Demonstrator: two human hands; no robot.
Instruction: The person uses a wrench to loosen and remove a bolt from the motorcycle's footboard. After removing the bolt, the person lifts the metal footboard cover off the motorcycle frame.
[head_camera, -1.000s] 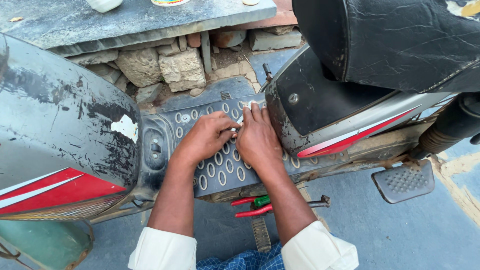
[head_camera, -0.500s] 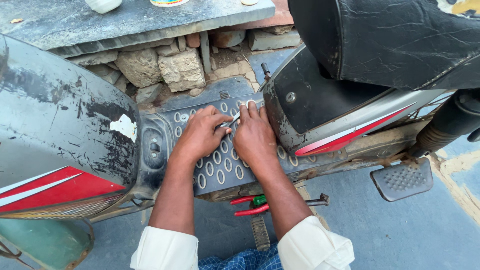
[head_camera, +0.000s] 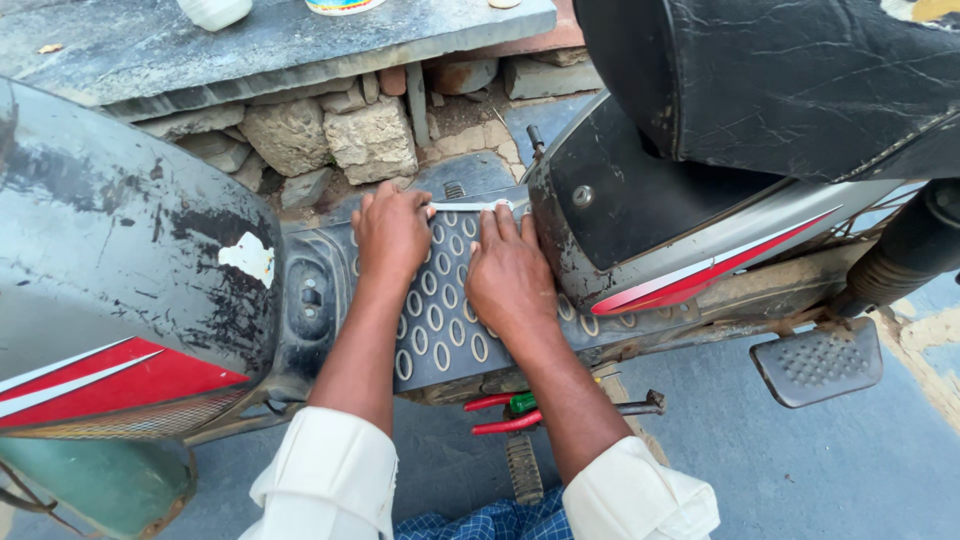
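Both my hands rest on the dark scooter floorboard (head_camera: 440, 330), which has oval cut-outs. My left hand (head_camera: 390, 232) grips one end of a thin flat metal wrench (head_camera: 470, 206) lying across the far edge of the floorboard. My right hand (head_camera: 508, 272) lies flat beside it, its fingertips pressing on the wrench's other end near the black body panel (head_camera: 640, 215). What the wrench sits on is hidden by my fingers.
The grey and red front shield (head_camera: 120, 290) is at left, the black seat (head_camera: 790, 80) at upper right. Red-handled pliers and a green-handled tool (head_camera: 520, 410) lie on the ground under the floorboard. A footrest (head_camera: 815, 362) sticks out at right. Stone blocks (head_camera: 330, 130) and a slab lie beyond.
Both hands have slid a little farther across the floorboard, and the wrench now lies flatter along its far edge.
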